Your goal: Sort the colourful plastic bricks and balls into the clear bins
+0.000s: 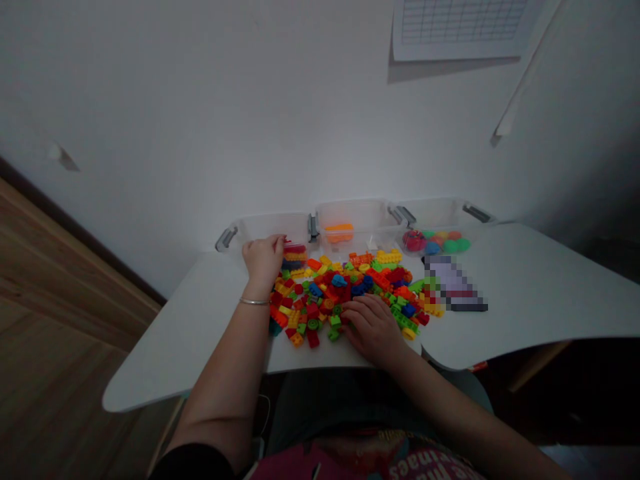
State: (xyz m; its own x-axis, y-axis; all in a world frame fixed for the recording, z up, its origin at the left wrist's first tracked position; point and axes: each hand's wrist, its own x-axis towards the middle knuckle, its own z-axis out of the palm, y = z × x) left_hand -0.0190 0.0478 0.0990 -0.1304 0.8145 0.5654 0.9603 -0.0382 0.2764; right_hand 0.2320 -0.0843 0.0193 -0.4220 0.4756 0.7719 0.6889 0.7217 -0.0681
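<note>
A heap of colourful plastic toy building bricks [313,311] covers the middle of the table, in red, orange, yellow, green and blue. My left hand [263,259], with a thin bracelet at the wrist, is over the front of the left clear plastic box [273,227]. Its fingers are curled closed; a small bit of red shows by the fingertips, but what they hold is unclear. Bricks in red, yellow and dark blue lie right beside it. My right hand [373,327] rests on the near side of the heap, its fingers stretched over the bricks and slightly bent.
A middle clear box [357,212] contains an orange piece [339,233]. The right clear box [435,212] has several round coloured pieces [447,241] in it. A blurred-out phone-like slab [455,283] lies right of the bricks. The white table [530,287] meets the wall behind the boxes.
</note>
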